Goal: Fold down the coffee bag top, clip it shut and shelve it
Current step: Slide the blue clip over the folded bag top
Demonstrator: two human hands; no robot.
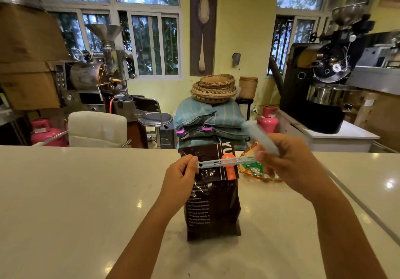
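**Clip open across the folded bag top**

We see our left hand (180, 176) pinching the left end of the pale blue clip (227, 162), fingers closed on it; the coffee bag (213, 203) stands upright on the pale tabletop (75, 192) between both hands, its top folded down; one clip arm lies across that fold while the other angles up and away, blurred; our right hand (290, 162) grips the clip's right end, fingers wrapped around it; a snack packet (252, 167) lies just behind.
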